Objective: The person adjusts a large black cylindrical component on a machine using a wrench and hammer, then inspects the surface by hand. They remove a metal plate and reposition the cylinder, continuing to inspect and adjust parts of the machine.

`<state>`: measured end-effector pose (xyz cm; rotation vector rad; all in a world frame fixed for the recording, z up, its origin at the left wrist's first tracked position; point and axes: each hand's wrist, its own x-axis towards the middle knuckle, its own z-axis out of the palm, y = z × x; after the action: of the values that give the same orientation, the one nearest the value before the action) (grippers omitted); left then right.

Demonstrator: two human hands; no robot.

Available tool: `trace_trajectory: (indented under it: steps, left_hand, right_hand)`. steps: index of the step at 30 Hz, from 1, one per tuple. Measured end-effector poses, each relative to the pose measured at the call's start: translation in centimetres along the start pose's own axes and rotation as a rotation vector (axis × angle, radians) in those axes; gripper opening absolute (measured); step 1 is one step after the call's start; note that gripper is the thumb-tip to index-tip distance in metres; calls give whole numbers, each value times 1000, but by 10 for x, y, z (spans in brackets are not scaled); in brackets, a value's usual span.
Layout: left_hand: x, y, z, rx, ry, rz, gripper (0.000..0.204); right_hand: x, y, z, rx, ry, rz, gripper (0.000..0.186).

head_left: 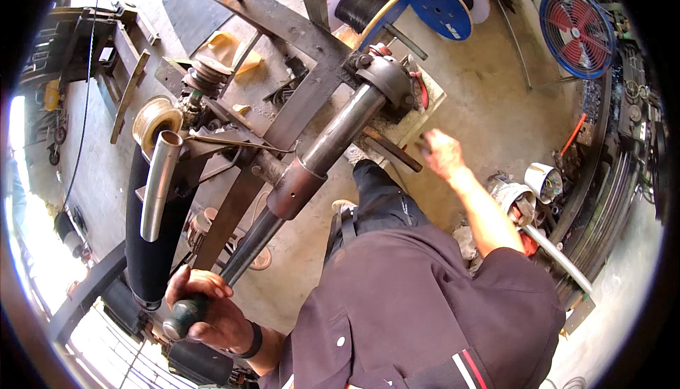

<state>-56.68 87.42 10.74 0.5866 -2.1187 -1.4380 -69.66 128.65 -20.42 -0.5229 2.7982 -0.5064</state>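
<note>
Nearest, my left hand (205, 311) is clenched around the lever's knob (185, 316) while my right hand (440, 154), fingers spread, reaches far toward the bender head (388, 81); bending seems unfinished.

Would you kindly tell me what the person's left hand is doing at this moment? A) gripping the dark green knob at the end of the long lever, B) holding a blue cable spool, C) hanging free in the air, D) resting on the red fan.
A: the left hand is closed around the dark green knob at the near end of the long steel lever, while the right hand is stretched out open near the wooden block.
</note>
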Motion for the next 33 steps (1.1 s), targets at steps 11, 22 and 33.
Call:
trace_trajectory:
  steps: [11, 22, 33]
  left_hand:
    - [-11, 3, -42, -219, 164, 134, 73]
    - [-18, -65, -125, -525, 407, 230, 28]
    - [3, -145, -116, -74, -128, 588, 40]
  right_hand:
    - [20, -24, 78, 237, -339, 220, 39]
    - [-16, -68, -9, 49, -229, 203, 34]
    - [-127, -228, -49, 494, 126, 179, 12]
